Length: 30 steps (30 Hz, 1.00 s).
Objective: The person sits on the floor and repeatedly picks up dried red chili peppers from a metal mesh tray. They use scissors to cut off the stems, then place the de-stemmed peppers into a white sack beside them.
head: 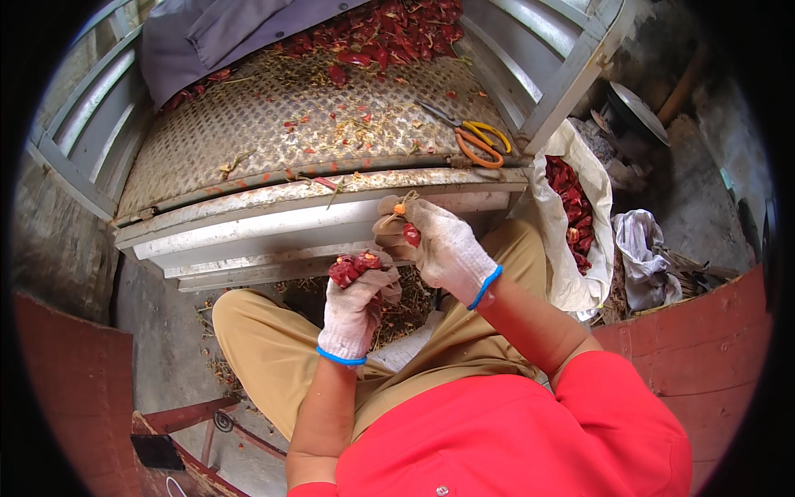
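White knit gloves with blue cuffs cover both my hands. My left hand (pixel 357 307), above my lap, is closed around several dried red chili peppers (pixel 353 268) whose ends stick out past the thumb. Slightly higher and to the right, my right hand (pixel 450 248) pinches a dried stem with its pale cap (pixel 399 209). A small red chili piece (pixel 411 234) shows against the same glove's fingers. The hands are close together, before the lip of a rusty metal truck bed (pixel 205 168); some right fingertips are hidden.
Scissors (pixel 478 143) with orange and yellow handles lie at the bed's right. A chili heap (pixel 397 37) sits at the back beside a grey cloth garment (pixel 211 43). On my right stands a white woven sack (pixel 596 192) of red chilies. Stems litter the floor.
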### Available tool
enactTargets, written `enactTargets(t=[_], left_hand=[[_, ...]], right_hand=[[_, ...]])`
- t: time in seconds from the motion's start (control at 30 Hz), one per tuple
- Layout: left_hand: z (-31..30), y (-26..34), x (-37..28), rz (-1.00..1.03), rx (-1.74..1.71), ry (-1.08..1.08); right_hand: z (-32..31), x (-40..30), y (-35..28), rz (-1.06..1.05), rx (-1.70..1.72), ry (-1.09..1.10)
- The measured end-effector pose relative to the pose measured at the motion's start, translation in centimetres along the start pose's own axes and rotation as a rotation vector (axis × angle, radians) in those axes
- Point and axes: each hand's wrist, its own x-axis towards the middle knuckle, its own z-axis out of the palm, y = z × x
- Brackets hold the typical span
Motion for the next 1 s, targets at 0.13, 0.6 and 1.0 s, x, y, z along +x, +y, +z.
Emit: enactTargets(t=[0.13,0.6,1.0], left_hand=[[-1.1,-0.6,0.1,0.071,0.061,-0.061],[-0.2,-0.8,0.5,0.234,-0.021,-0.008],[-1.8,-2.1,1.0,0.124,-0.290,0.100]], right_hand=[[2.7,-0.8,1.1,-0.189,-0.380,0.139],[2.2,-0.4,4.2,-0.249,-0.607,0.063],[2.0,-2.0,1.9,-0.211,-0.992,0.076]])
